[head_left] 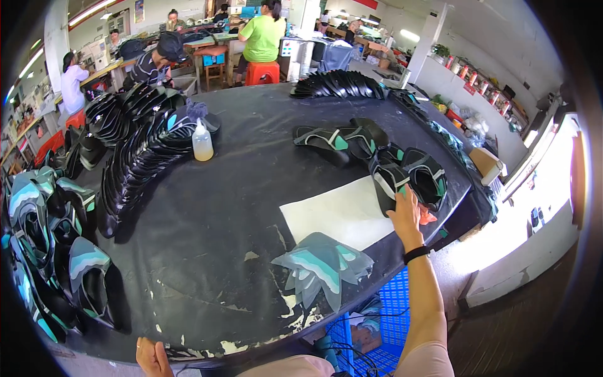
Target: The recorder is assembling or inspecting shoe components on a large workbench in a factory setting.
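Observation:
My right hand (407, 218) reaches to the right side of the table, its thumb and fingers closed on the near end of a black shoe upper (388, 176) with grey and green trim. Another such shoe upper (424, 176) lies against it, and an orange-red scrap (427, 216) shows beside my wrist. Under these, a white sheet (333, 210) lies flat. Nearer me rests a fanned stack of grey and teal cut pieces (325, 267). My left hand (153, 357) is at the table's near edge with curled fingers; whatever they hold, if anything, is hidden.
Long rows of black shoe parts (141, 154) stand at the left, beside a squeeze bottle (202, 142) of yellowish liquid. Shoe uppers (88, 270) pile up at the near left. A blue crate (392, 308) sits below the edge. People work at machines behind.

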A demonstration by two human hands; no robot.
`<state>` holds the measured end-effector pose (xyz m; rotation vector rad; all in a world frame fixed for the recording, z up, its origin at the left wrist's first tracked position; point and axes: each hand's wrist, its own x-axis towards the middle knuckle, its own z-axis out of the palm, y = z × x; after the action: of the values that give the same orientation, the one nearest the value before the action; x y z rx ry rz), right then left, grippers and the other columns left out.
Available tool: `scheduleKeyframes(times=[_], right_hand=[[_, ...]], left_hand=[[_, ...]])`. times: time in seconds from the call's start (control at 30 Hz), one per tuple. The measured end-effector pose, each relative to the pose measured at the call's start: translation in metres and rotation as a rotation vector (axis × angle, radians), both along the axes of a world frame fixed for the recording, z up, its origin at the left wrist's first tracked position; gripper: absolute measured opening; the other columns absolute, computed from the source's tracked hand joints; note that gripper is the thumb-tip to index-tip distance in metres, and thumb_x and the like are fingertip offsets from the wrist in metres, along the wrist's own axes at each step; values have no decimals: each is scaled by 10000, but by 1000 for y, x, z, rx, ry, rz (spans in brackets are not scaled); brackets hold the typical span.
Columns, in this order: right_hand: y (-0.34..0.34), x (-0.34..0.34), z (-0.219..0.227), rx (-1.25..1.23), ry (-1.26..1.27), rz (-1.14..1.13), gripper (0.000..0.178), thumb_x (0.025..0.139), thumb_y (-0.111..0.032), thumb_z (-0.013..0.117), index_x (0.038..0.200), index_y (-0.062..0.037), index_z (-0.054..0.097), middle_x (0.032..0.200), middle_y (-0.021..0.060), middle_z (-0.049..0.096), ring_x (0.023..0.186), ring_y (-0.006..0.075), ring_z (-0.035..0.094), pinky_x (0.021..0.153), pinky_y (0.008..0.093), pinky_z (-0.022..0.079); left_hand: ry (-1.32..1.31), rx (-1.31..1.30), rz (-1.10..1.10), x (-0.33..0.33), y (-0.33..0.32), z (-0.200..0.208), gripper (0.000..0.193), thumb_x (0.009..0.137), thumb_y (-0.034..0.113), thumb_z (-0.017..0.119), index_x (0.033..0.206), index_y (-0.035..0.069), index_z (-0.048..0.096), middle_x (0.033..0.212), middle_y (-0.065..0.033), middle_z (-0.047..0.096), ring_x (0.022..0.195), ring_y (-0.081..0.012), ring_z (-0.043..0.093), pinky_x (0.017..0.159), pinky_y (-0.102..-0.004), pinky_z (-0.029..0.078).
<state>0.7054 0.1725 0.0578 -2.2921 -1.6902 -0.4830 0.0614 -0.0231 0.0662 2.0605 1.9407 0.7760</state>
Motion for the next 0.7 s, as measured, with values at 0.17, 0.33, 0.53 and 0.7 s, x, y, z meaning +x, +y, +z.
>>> scheduleKeyframes(times=[0.17,0.33,0.53,0.7], right_hand=[[4,-9,-11,180,263,256,376,791,-6,780,1110,13,582,1579,232,428,1437,427,434,1140,495,420],[-49,-129,54,289,194,452,302,830,0,749,1075,7,573,1507,192,532,1436,420,456,1133,486,433],[-114,-270,64,55,380,769,202,875,-157,740,998,-32,640,1363,154,649,1387,354,538,944,374,578],[-144,-334,30,-82,466,1065,310,912,-242,740,1147,-51,674,1368,130,654,1378,315,555,896,378,587]], left_hand=[[-187,-137,51,2,8,-1,37,944,-12,590,916,-22,612,955,-203,628,904,-354,615,782,-428,491],[-216,77,-120,45,33,9,114,849,-23,682,792,-6,584,772,-134,626,729,-326,593,684,-399,461],[-821,-92,-117,69,48,2,465,1045,321,629,1413,66,502,1318,-148,576,1087,-255,644,884,-369,562],[-1295,-225,-11,88,70,-1,740,1058,398,599,1625,135,202,1470,-123,441,1273,-222,540,984,-399,563]])
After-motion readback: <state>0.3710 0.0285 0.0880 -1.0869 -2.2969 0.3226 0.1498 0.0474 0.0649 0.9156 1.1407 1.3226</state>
